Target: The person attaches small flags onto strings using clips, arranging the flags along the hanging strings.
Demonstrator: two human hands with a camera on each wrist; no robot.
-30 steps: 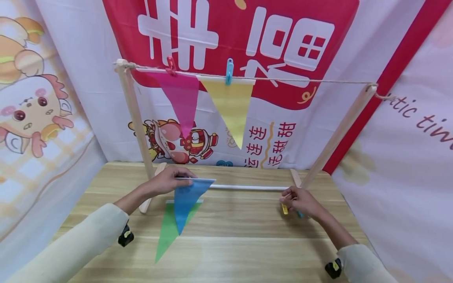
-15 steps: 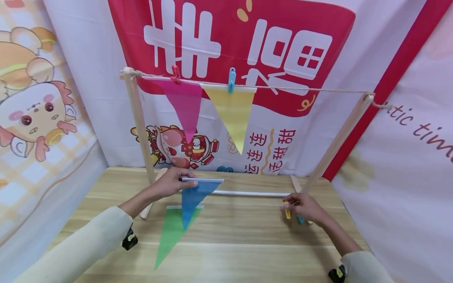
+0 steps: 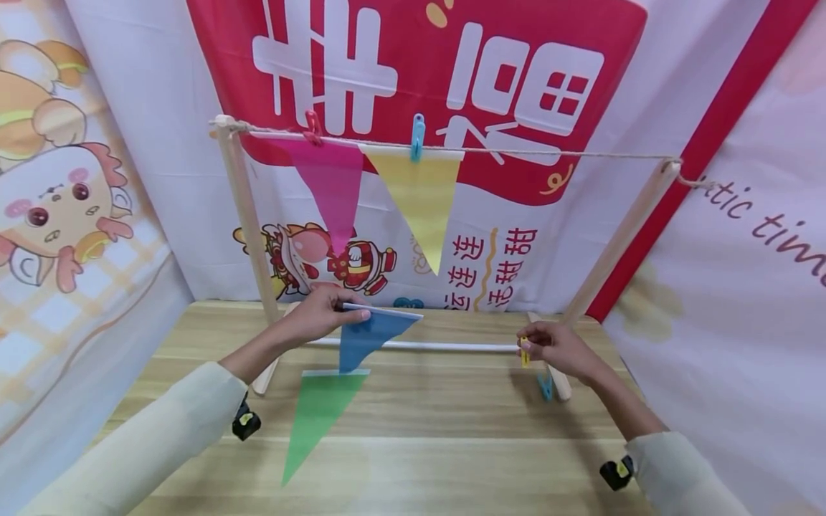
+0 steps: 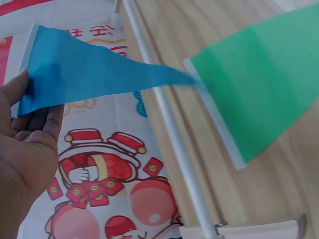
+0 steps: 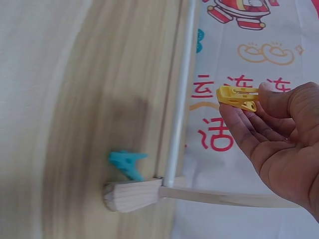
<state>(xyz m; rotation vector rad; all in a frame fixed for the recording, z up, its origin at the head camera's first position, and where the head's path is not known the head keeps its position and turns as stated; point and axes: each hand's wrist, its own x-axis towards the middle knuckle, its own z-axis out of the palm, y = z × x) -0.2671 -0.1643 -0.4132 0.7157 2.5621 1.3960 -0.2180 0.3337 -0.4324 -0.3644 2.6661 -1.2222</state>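
Note:
A blue triangular pennant (image 3: 371, 337) hangs from my left hand (image 3: 316, 315), its white top strip pinched between thumb and fingers. In the left wrist view the blue pennant (image 4: 89, 67) tapers toward the white edge of a green pennant (image 4: 264, 84), which lies on the table. My right hand (image 3: 558, 349) pinches a yellow clothespin (image 5: 238, 96) between thumb and fingertips, raised above the table. On the table below it lies a blue clothespin (image 3: 545, 387). A pink pennant (image 3: 332, 186) and a yellow pennant (image 3: 419, 201) hang on the string (image 3: 568, 153), under a red clothespin (image 3: 312, 127) and a light blue clothespin (image 3: 417, 136).
Wooden posts stand left (image 3: 245, 215) and right (image 3: 622, 240), carrying the string. A white rod (image 3: 452, 346) joins their feet low across the table (image 3: 413, 459). Behind the frame hangs a red and white printed cloth (image 3: 555, 186).
My left hand has lifted the blue pennant up and to the right, off the green one. My right hand has risen with the yellow clothespin, leaving the blue clothespin on the table.

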